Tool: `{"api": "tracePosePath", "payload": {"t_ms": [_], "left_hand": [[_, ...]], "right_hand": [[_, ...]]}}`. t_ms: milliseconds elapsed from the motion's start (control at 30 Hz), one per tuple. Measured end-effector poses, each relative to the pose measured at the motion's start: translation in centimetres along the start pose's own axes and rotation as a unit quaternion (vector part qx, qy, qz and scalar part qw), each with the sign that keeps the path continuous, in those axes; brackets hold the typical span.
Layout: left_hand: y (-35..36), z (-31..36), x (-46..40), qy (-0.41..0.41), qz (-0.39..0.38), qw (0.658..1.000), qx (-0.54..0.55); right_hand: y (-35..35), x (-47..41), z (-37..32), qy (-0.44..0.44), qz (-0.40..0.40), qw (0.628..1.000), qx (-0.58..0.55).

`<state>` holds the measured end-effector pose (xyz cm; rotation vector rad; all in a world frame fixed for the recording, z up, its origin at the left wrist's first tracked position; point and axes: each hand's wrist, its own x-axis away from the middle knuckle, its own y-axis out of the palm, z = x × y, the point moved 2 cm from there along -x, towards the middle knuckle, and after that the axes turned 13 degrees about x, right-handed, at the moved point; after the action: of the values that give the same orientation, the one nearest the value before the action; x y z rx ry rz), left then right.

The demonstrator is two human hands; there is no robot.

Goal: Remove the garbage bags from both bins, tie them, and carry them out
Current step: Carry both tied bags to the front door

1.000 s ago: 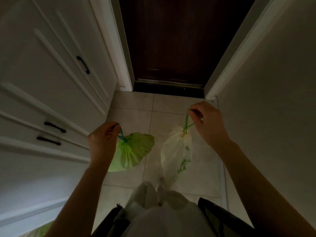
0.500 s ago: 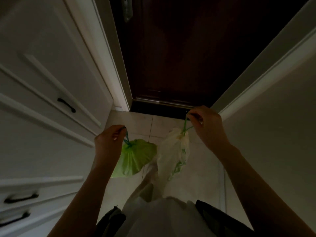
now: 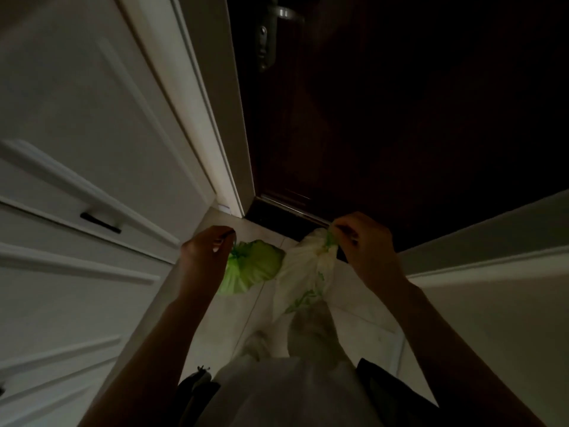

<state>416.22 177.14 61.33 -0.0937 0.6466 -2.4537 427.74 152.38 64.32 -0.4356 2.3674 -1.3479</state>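
From the head camera, the left hand (image 3: 207, 252) is clenched on the gathered neck of the green bag (image 3: 253, 266), and the right hand (image 3: 363, 241) is pinched shut around the cinched top of the white bag (image 3: 304, 272), which carries green print low on its side. Both bags hang free in the air side by side, near each other, above the tiled floor (image 3: 354, 318) and just short of the dark door (image 3: 400, 118), whose handle (image 3: 284, 12) shows high at the frame's top edge. White cabinets (image 3: 77, 149) line the left side and a pale wall (image 3: 508, 303) the right. The bags look light: each hangs from a few fingers with no sign of strain. The green one is small, rounded and puffed; the white one hangs longer and slacker. The film is thin, soft and probably slick, so it would tear or slide if taken by the body; the knotted or drawn neck is the sound place to hold, as both hands do. With the door apparently closed, my judgement is that one hand must take both necks to free the other for the handle. The light is dim, so the ties themselves are hard to make out.
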Motion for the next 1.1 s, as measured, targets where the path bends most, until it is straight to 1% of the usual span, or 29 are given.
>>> {"api": "tracePosePath", "payload": {"t_ms": [67, 233, 367, 433, 500, 567, 633, 700, 767, 867, 1000, 1100], "left_hand": [[1.4, 0.4, -0.8, -0.008, 0.035, 0.999, -0.009], [3.6, 0.9, -2.7, -0.088, 0.160, 0.983, -0.006], [4.9, -0.9, -4.3, -0.164, 0.228, 0.959, 0.037], [5.5, -2.1, -4.7, -0.197, 0.249, 0.947, 0.057], [6.1, -3.1, -5.2, -0.217, 0.252, 0.941, 0.056], [6.7, -4.4, -5.7, -0.243, 0.251, 0.935, 0.058], [7.4, -6.5, -6.2, -0.272, 0.252, 0.925, 0.083], [8.2, -9.3, -6.7, -0.300, 0.257, 0.912, 0.111], [8.9, -11.9, -7.2, -0.321, 0.251, 0.905, 0.123], [9.8, -15.7, -8.2, -0.341, 0.250, 0.899, 0.118], [11.0, -20.5, -9.1, -0.363, 0.246, 0.891, 0.121], [11.9, -23.4, -10.0, -0.368, 0.236, 0.893, 0.108]], "right_hand": [[0.4, -2.2, 1.3, -0.020, -0.037, 0.999, -0.019], [1.5, -7.9, 3.8, -0.070, -0.107, 0.991, -0.036], [3.6, -12.0, 5.0, -0.071, -0.140, 0.987, -0.029], [4.7, -13.6, 5.3, -0.054, -0.152, 0.987, -0.024], [6.6, -15.0, 6.2, 0.006, -0.189, 0.981, -0.042], [9.3, -16.3, 7.4, 0.122, -0.239, 0.957, -0.114], [12.2, -17.2, 8.5, 0.256, -0.268, 0.909, -0.192], [14.8, -17.7, 8.8, 0.353, -0.283, 0.855, -0.255], [17.2, -18.1, 8.6, 0.390, -0.293, 0.827, -0.281], [21.3, -18.6, 8.7, 0.418, -0.298, 0.806, -0.293], [26.9, -19.0, 10.1, 0.478, -0.270, 0.777, -0.307], [30.6, -19.3, 11.2, 0.482, -0.278, 0.761, -0.335]]}}
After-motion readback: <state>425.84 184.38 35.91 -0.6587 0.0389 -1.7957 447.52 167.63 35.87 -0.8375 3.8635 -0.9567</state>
